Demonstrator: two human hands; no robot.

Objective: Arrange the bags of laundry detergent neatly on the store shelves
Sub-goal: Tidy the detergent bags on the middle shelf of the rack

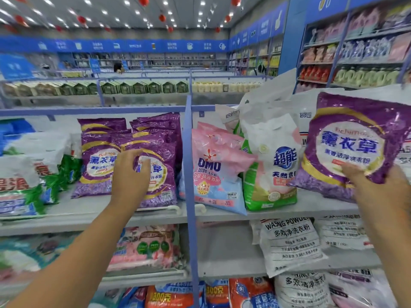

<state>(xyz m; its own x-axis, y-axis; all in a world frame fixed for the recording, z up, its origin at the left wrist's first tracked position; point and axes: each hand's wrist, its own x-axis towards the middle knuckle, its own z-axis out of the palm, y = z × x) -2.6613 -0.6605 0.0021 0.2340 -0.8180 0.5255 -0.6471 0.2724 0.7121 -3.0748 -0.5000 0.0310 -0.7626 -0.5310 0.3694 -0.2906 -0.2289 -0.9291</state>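
My right hand [375,187] holds up a purple detergent bag [353,143] by its lower edge, thumb curled across the front, just beside the white-and-green bag [272,161] printed 超能 that stands on the top shelf [311,206]. The held bag's oval label reads 薰衣草 in blue, with smaller writing under it that ends 洗衣粉. My left hand [131,172] reaches to the row of matching purple bags [124,152] left of the blue upright divider [190,174], fingers curled loosely together against the front bag's label (whether they truly pinch the plastic I cannot tell). Right of the divider a pink-and-blue bag [213,172] leans forward, marked OMO. At the far left lie green-and-white bags [29,181] with red characters, partly cut off. On the shelf below, a white sack [289,243] says "WASNG POWDER" and 多效净洗衣粉. Lower still, orange packs [171,296] show 300克.
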